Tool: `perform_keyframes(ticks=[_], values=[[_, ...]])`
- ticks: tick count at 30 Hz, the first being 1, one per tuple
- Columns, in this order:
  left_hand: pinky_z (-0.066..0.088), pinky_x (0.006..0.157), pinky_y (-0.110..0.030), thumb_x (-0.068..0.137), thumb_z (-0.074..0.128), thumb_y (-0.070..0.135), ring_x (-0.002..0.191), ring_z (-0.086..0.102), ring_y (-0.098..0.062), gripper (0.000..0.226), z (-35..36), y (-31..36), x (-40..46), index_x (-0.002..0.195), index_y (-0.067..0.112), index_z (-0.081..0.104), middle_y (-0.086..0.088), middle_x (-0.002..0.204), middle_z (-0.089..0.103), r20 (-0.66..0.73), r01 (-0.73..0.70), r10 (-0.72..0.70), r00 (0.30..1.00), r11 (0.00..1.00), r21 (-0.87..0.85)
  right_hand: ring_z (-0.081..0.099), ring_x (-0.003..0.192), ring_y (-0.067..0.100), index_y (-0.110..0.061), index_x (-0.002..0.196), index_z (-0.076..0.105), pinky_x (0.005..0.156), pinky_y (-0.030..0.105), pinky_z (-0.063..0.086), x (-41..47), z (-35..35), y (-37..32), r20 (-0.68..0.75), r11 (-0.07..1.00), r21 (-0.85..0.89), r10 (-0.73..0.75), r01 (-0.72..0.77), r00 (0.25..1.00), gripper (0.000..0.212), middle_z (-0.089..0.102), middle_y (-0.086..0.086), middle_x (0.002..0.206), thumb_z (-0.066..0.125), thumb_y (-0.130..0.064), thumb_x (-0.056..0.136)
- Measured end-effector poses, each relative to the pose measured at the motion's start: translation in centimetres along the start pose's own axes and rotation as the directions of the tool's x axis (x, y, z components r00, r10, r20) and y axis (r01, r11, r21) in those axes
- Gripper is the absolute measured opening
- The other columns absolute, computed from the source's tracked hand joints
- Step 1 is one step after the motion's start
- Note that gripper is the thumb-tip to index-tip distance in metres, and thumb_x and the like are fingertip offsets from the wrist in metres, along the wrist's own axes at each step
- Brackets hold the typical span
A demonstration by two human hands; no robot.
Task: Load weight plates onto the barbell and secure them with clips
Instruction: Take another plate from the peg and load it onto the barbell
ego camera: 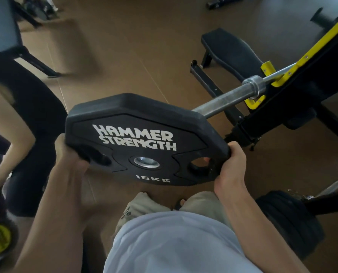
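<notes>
Left hand (69,154) and right hand (233,164), each curled round an opposite edge grip of a black many-sided rubber 15 kg weight plate (136,138), held flat, overlapping the steel barbell sleeve (229,99) tip, bar racked in yellow hooks (270,69) above the black padded bench (229,48).

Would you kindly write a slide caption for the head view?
Both hands, left hand and right hand, grip a 15 kg plate before the bare barbell sleeve.
</notes>
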State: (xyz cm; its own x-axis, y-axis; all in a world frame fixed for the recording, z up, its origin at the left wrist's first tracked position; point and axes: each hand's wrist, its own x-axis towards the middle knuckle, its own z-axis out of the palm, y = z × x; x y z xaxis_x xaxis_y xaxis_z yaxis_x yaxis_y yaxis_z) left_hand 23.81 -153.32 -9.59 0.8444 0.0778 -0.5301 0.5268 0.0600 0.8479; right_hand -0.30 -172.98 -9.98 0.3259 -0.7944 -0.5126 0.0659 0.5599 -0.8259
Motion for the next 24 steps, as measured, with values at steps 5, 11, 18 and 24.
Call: perform_keyframes(ticks=[5,11,18,24], values=[[0.057,0.045,-0.032,0.103,0.039,0.018,0.048,0.069,-0.019,0.056,-0.9,0.4,2.2,0.063,0.015,0.077,-0.004,0.058,0.072,0.095,-0.006,0.009,0.995,0.999,-0.039,0.034,0.059,0.016,-0.024,0.057,0.035,0.068,0.039,0.033,-1.1,0.7,1.6,-0.026,0.999,-0.005,-0.05,0.05,0.998,0.044,0.038,-0.005,0.057,0.04,-0.011,0.098],[0.053,0.073,-0.035,0.092,0.044,0.032,0.086,0.063,-0.027,0.026,-0.9,0.5,5.2,0.079,0.023,0.064,-0.002,0.074,0.065,0.107,-0.018,0.027,0.994,0.996,-0.084,0.029,0.061,0.017,-0.029,0.045,0.038,0.065,0.038,0.028,-2.1,0.6,3.4,-0.068,0.996,0.085,-0.033,0.039,0.997,0.051,0.035,-0.006,0.055,0.043,-0.013,0.093],[0.055,0.078,-0.042,0.094,0.038,0.04,0.091,0.067,-0.028,0.037,0.4,1.4,7.8,0.08,0.024,0.068,-0.006,0.083,0.071,0.156,-0.04,0.033,0.987,0.998,0.04,0.024,0.051,0.01,-0.02,0.061,0.029,0.056,0.03,0.024,-3.2,0.8,6.2,-0.151,0.992,0.121,-0.003,0.021,0.989,0.043,0.03,-0.009,0.052,0.036,-0.002,0.099],[0.057,0.077,-0.04,0.099,0.037,0.041,0.08,0.07,-0.024,0.044,0.8,0.8,9.0,0.08,0.025,0.074,-0.003,0.083,0.075,0.185,-0.059,0.061,0.981,0.998,-0.019,0.026,0.043,0.005,-0.03,0.036,0.035,0.055,0.028,0.022,-3.2,2.0,6.3,-0.137,0.997,0.067,-0.038,0.047,0.99,0.071,0.031,-0.014,0.046,0.033,0.0,0.1]])
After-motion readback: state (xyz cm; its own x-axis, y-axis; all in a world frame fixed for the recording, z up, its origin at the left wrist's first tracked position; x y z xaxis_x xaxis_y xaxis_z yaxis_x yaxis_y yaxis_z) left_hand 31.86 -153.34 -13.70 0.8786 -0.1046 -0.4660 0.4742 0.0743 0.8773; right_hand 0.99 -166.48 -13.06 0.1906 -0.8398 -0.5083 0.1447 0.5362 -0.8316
